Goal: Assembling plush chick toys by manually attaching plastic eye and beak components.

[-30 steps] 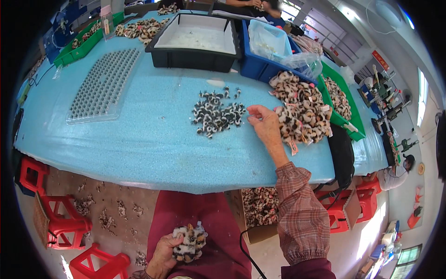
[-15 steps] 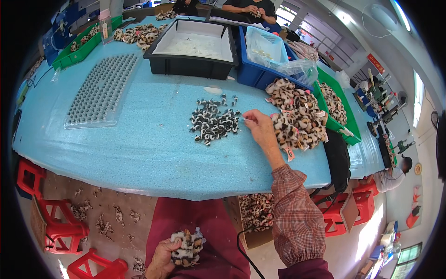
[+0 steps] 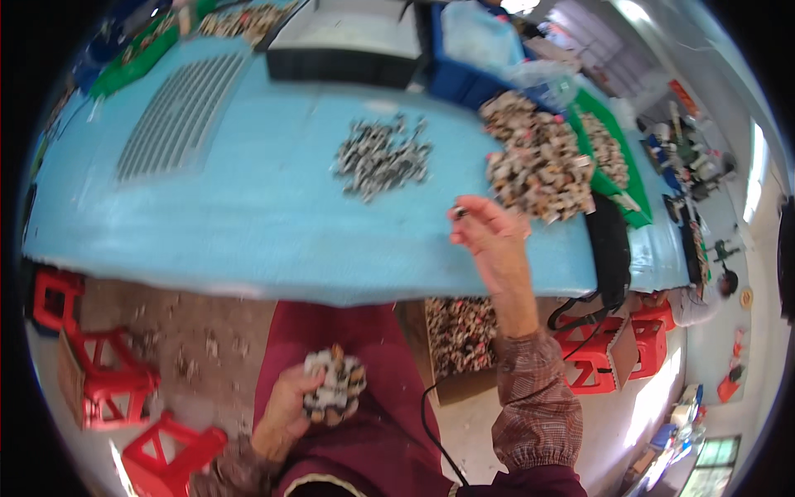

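Note:
My right hand [image 3: 490,234] hovers over the near part of the blue table [image 3: 248,224], pinching one small dark-and-white part [image 3: 458,213] between its fingertips. Just beyond it lies a small heap of the same grey-white parts [image 3: 381,157], and to its right a bigger heap of brownish parts [image 3: 538,161]. My left hand [image 3: 302,406] is low in my lap over a maroon apron [image 3: 364,398], cupped around a bundle of the small parts [image 3: 334,385].
A grey perforated tray [image 3: 178,116] lies at the table's left; a black bin [image 3: 348,50] and blue bin [image 3: 472,66] stand at the back. Green trays [image 3: 617,166] hold more parts. Red stools [image 3: 108,381] and a box of parts [image 3: 464,331] stand below.
My right hand has drawn back from the heaps toward the table's near edge with a part pinched. The view has tilted down and closer. My left hand stays in my lap.

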{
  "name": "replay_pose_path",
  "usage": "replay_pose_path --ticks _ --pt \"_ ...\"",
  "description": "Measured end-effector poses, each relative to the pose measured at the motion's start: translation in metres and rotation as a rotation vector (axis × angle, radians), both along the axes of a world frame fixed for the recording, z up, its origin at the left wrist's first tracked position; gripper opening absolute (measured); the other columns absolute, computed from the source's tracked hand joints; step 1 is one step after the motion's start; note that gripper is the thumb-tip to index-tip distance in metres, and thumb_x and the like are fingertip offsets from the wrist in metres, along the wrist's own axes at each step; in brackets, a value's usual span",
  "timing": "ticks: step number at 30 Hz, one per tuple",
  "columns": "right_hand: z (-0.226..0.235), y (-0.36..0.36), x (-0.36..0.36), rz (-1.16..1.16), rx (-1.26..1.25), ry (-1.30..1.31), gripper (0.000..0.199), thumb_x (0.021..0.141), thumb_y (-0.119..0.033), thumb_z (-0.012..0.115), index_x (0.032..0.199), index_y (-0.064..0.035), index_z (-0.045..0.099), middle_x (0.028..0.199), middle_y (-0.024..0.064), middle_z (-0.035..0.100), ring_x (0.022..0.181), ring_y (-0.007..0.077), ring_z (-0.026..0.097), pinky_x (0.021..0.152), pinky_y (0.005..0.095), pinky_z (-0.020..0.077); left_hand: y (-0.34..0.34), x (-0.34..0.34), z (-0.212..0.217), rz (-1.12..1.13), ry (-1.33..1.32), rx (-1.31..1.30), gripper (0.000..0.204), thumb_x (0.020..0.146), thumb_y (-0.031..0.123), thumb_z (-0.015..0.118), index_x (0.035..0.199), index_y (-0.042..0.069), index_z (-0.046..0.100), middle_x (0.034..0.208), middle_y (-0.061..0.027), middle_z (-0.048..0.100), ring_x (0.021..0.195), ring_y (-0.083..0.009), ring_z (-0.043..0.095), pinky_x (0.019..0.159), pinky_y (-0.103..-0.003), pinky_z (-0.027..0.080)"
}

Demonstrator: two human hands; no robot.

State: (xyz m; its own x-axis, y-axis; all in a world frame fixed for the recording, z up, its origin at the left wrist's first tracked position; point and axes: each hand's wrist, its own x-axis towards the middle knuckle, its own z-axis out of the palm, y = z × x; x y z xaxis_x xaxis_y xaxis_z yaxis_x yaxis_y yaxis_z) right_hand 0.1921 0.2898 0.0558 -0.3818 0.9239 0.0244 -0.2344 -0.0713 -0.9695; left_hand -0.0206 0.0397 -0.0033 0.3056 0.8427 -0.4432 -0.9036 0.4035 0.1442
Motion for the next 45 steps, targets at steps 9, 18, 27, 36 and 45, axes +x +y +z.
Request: replay_pose_path --ticks 9,18,27,36,45 --pt "0.008 -0.113 -0.003 0.057 -0.102 -0.067 0.014 0.09 -0.001 0.053 0.103 0.004 0.054 0.091 0.0173 0.065 0.064 0.0116 0.057 0.06 0.0251 0.051 0.025 0.006 0.012 0.057 0.136 -0.046 0.032 0.092 0.019 0.054 0.116 -0.002 0.054 0.106 -0.015 0.063 0.093 -0.0255 0.065 0.079 -0.04 0.055" --pt "-0.023 -0.17 -0.029 0.111 -0.247 -0.056 0.015 0.086 0.001 0.06 0.101 0.0032 0.059 0.095 0.0132 0.065 0.072 0.0108 0.06 0.062 0.0224 0.0532 0.017 0.018 0.01 0.033 0.171 -0.049 0.031 0.093 0.022 0.055 0.113 -0.001 0.056 0.1 -0.0102 0.065 0.086 -0.0195 0.066 0.073 -0.032 0.056" --pt "-0.03 -0.172 -0.036 0.171 -0.052 -0.309 0.015 0.078 0.004 0.066 0.092 0.0008 0.065 0.085 0.004 0.062 0.076 0.0082 0.058 0.067 0.0206 0.0467 0.02 0.022 0.012 0.065 0.39 -0.119 0.026 0.092 0.019 0.057 0.11 0.0 0.059 0.09 -0.0051 0.064 0.071 -0.0136 0.062 0.058 -0.028 0.053" --pt "-0.036 -0.167 -0.034 0.2 0.068 -0.522 0.012 0.075 0.001 0.066 0.086 0.0001 0.064 0.082 0.0049 0.062 0.079 0.0125 0.059 0.072 0.0244 0.0469 0.018 0.027 -0.005 0.061 0.672 -0.05 0.021 0.08 0.002 0.062 0.101 -0.001 0.063 0.079 -0.0045 0.063 0.063 -0.0107 0.058 0.05 -0.024 0.048" --pt "-0.06 -0.158 -0.033 0.231 -0.01 -0.432 0.014 0.08 -0.004 0.067 0.093 0.0005 0.066 0.083 0.0022 0.063 0.081 0.0088 0.058 0.075 0.023 0.0469 0.021 0.028 0.009 0.072 0.926 0.012 0.017 0.08 0.001 0.062 0.096 0.0 0.067 0.086 -0.0066 0.066 0.074 -0.0144 0.063 0.065 -0.029 0.052"
